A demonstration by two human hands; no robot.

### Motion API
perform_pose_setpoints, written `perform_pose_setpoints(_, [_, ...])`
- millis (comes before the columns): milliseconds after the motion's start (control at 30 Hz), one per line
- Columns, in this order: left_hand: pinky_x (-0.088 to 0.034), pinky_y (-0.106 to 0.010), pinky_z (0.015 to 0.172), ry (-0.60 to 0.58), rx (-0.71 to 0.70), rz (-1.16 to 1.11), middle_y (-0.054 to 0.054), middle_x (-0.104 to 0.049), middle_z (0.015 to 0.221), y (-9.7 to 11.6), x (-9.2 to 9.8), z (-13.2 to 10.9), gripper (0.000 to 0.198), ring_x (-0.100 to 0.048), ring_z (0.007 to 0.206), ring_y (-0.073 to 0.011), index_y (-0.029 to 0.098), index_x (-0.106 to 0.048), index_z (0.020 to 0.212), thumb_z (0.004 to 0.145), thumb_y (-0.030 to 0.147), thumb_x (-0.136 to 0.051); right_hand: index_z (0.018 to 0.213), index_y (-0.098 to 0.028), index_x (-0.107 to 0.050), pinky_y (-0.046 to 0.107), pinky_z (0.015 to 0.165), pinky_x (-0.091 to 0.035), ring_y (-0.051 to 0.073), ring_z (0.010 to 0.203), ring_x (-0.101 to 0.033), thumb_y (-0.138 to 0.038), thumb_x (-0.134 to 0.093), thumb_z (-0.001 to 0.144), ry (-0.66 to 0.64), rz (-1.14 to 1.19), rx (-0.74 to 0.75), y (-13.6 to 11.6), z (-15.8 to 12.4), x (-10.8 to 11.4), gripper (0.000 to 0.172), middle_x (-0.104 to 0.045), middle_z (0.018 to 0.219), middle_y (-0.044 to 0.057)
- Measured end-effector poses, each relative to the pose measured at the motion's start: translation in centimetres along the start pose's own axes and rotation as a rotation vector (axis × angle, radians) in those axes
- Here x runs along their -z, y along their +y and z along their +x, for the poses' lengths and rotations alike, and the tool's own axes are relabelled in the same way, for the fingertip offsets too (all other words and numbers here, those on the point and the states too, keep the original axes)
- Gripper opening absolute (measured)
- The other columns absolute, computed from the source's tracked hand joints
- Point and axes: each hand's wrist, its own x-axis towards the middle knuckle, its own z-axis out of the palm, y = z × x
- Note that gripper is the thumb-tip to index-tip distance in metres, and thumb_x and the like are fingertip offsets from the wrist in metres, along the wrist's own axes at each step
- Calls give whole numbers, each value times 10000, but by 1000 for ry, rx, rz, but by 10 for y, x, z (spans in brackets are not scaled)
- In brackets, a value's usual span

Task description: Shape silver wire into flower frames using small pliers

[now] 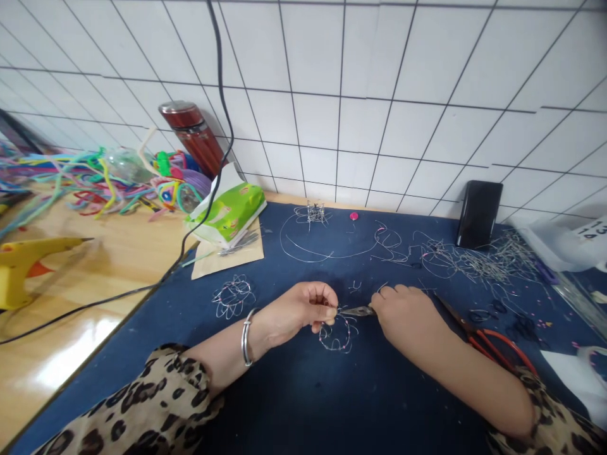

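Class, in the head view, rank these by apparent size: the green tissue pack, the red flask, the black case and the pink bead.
1. green tissue pack
2-3. red flask and black case: they look about alike, so they are not ranked against each other
4. pink bead, by far the smallest

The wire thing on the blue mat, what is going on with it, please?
A person in leopard-print sleeves works over a blue mat. The left hand pinches a small beaded wire piece, and the right hand holds small pliers whose tips meet the wire at the left fingertips. Another wire shape lies to the left; red-handled scissors lie to the right.
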Motion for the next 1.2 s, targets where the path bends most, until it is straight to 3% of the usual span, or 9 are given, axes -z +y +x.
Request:
perform_pose_setpoints(400, [-449, -198, 460, 144, 1, 152, -16, -606, 638, -1, -11, -1, 121, -529, 524, -87, 106, -624, 803, 708, 178, -644, 736, -195, -570, 316, 574, -212, 193, 670, -483, -113, -469, 789, 56, -40, 5, 1, 1, -5, 140, -577, 709, 44])
perform_pose_setpoints(733, [-447, -179, 452, 182, -88, 107, -1, -598, 617, -4, -9, 0, 51, -512, 497, -67, 115, -624, 752, 724, 157, -627, 708, -185, -551, 318, 607, -240, 184, 699, -463, -149, -440, 813, 179, 26, -27, 8, 2, -1, 157, -537, 691, 44])
perform_pose_setpoints(867, [-445, -173, 451, 206, -137, 29, -1, -597, 633, -4, -11, -1, 60, -516, 521, -69, 120, -620, 769, 725, 158, -637, 789, -192, -581, 283, 647, -314, 156, 741, -492, -186, -444, 812, 135, 392, -77, 7, 6, 1, 139, -559, 757, 28])
perform_pose_setpoints(1033, [-433, -171, 447, 245, -194, -54, -5, -587, 631, 0, -19, -4, 119, -514, 534, -74, 119, -612, 782, 731, 214, -661, 957, -236, -584, 241, 638, -384, 109, 682, -518, -230, -464, 797, -99, 1066, -175, -3, 8, 5, 199, -576, 765, -18])
perform_pose_setpoints(1200, [-426, -172, 455, 253, -249, -60, -4, -582, 638, 1, -23, -6, 115, -491, 513, -59, 117, -603, 762, 752, 223, -647, 1044, -211, -544, 236, 626, -401, 96, 652, -490, -197, -533, 731, -235, 1412, -137, -10, 7, 10, 314, -543, 741, -32])
